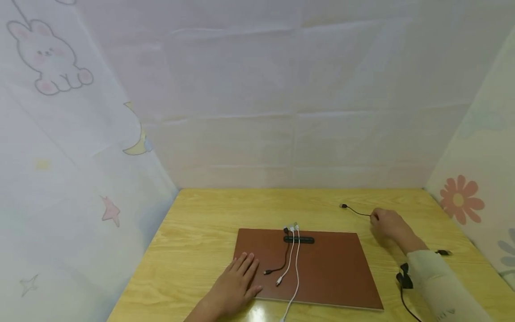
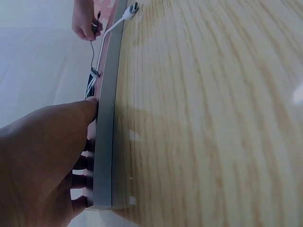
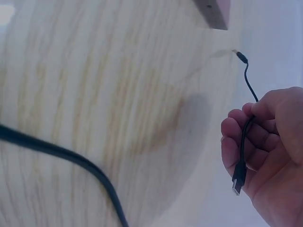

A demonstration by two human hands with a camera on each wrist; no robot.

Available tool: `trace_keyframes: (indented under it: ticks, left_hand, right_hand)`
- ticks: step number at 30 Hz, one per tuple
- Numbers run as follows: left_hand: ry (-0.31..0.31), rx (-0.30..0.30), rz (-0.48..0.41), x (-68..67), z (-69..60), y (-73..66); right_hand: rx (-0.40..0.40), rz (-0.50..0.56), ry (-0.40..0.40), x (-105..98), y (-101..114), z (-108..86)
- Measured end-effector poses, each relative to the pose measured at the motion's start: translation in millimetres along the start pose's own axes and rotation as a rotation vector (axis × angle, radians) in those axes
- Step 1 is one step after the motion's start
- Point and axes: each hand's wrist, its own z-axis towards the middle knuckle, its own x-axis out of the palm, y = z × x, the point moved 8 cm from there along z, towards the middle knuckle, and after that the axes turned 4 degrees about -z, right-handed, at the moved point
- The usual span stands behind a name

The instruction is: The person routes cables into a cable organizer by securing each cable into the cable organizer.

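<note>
My left hand (image 1: 233,288) rests with spread, straight fingers on the left part of a brown board (image 1: 334,273). In the left wrist view the thumb of this hand (image 2: 47,151) lies near the board's grey edge (image 2: 105,118). My right hand (image 1: 392,228) pinches a thin black USB cable (image 3: 242,146) to the right of the board. One plug (image 3: 239,179) hangs by the palm; the other (image 1: 344,206) points away over the table. On the board, a black cable (image 1: 286,255) and two white cables (image 1: 297,268) run across a dark cable holder (image 1: 307,240).
Beside the right sleeve (image 1: 434,281) lies a black object (image 1: 404,277) with a cord. A black plug (image 1: 444,252) shows beyond the sleeve. Printed sheets (image 1: 249,112) rise behind and on both sides of the wooden table (image 1: 193,232).
</note>
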Motion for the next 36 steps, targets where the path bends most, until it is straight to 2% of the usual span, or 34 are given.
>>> trace_keyframes:
  ticks: [9,15,24,36]
  left_hand:
    - [-0.053,0.029,0.024,0.7,0.0,0.9]
    - [-0.067,0.043,0.001,3.3,-0.1,2.5]
    - [-0.024,0.011,-0.043,-0.8,1.0,2.1]
    - [0.005,-0.026,-0.103,-4.3,4.6,7.1]
  right_hand:
    - [-0.020,0.029,-0.053,-8,12,-4.8]
    - [-0.022,0.057,-0.047,-10,22,-7.6]
    - [-0.022,0.073,-0.063,-18,41,-15.9]
    - [-0.059,0.100,-0.133,-30,70,-37.1]
